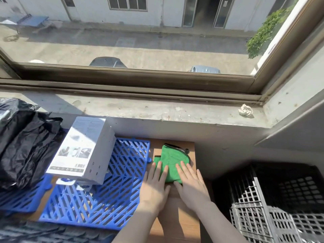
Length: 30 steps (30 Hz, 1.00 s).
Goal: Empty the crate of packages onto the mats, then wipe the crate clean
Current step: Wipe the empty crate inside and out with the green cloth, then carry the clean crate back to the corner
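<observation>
At the window [140, 41], packages [82, 148] lie on mats [122, 181] left of the cloth [172, 160]. The left hand [155, 186] and right hand [191, 186] press it, fingers straight; the crate [263, 216], to its right, is seemingly unwiped.

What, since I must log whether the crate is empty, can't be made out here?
Head view:
crate: interior in deep shadow, cut by right and bottom edges; emptiness unclear.
white box: print too small, blurred.
black bags: contents hidden by plastic.
green cloth: near edge under the left hand and right hand.
</observation>
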Each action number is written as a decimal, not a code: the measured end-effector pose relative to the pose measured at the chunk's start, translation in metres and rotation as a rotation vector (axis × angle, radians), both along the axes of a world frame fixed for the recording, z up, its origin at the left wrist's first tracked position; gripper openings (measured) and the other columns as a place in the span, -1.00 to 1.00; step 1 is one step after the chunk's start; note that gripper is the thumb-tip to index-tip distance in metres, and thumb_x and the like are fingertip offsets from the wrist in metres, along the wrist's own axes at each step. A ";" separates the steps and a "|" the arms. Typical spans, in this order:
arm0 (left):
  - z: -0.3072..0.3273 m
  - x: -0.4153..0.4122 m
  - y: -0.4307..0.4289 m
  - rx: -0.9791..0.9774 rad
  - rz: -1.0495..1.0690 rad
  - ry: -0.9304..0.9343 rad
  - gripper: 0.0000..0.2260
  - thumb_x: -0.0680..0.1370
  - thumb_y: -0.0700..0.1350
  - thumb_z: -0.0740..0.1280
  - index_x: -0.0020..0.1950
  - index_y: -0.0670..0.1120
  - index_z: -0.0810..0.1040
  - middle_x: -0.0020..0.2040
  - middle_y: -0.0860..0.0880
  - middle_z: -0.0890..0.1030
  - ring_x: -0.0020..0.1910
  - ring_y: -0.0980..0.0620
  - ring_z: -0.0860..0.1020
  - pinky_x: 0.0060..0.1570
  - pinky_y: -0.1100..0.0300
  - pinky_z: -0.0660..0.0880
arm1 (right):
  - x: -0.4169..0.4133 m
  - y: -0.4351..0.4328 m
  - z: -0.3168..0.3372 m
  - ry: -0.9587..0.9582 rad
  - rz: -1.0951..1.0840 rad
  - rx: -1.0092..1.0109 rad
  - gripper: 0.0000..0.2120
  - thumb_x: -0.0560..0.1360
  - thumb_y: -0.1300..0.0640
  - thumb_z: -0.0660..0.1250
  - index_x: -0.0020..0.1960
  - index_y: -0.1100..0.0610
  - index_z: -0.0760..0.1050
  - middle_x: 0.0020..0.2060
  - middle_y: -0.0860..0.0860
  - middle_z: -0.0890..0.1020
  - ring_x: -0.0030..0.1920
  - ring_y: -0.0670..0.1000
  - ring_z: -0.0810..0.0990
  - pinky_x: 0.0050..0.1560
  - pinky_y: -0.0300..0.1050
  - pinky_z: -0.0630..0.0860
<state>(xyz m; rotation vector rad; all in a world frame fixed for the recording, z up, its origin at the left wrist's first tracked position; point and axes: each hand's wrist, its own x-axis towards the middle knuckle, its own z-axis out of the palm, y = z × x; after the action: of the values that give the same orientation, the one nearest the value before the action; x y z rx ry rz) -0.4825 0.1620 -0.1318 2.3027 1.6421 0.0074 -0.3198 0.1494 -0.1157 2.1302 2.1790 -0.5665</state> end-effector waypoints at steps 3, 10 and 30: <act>0.015 -0.004 -0.008 0.031 0.042 -0.025 -0.46 0.43 0.10 0.15 0.31 -0.11 0.56 0.33 -0.20 0.53 0.31 -0.22 0.51 0.09 -0.08 0.58 | 0.001 -0.010 0.020 0.066 -0.067 0.084 -0.44 0.64 -0.13 0.00 0.56 -0.09 -0.13 0.54 -0.16 -0.13 0.53 -0.13 -0.20 0.44 -0.10 -0.32; 0.104 -0.014 -0.051 0.129 0.203 -0.167 -0.52 0.59 0.11 0.12 0.45 -0.07 0.39 0.38 -0.03 0.44 0.38 -0.09 0.42 0.24 0.09 0.45 | 0.001 -0.054 0.084 0.209 -0.109 0.200 -0.49 0.61 -0.08 0.12 0.52 -0.03 0.13 0.54 -0.10 0.10 0.53 -0.06 0.08 0.49 -0.05 0.03; 0.315 -0.239 -0.277 0.565 0.799 -0.386 -0.69 0.60 0.04 0.25 0.35 0.08 0.43 0.15 0.11 0.55 0.15 0.10 0.52 0.12 0.08 0.50 | -0.209 -0.110 0.273 0.523 0.521 0.459 -0.72 0.59 0.09 0.25 0.28 0.13 0.47 0.23 0.04 0.50 0.28 0.04 0.43 0.29 -0.11 0.29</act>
<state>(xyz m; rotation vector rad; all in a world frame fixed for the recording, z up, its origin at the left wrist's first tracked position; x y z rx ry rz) -0.7214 -0.1152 0.1834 1.6063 2.3945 1.1292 -0.5290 0.0397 0.1571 1.5424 3.2708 -0.6806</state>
